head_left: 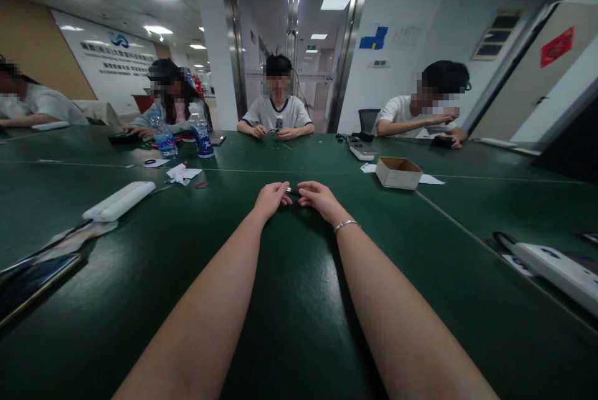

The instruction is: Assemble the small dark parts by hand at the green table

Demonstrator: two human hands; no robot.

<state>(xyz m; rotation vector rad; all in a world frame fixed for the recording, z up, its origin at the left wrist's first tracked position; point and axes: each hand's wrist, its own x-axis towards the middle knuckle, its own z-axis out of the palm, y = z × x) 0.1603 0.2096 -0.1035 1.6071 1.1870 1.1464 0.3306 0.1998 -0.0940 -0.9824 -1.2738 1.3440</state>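
Observation:
Both my forearms stretch out over the dark green table [289, 300]. My left hand [271, 199] and my right hand [316, 195] meet at the table's middle, fingers curled and pinched together. Between the fingertips sits a small dark object [293, 190], too small to name, held from both sides. A thin silver bracelet [346, 224] circles my right wrist.
A small open cardboard box [398, 172] stands to the right. White power strips lie at the left [119, 200] and at the right edge [558, 269]. A phone [28, 285] lies near left. Two water bottles [202, 132] stand far left. Several other people sit around the table.

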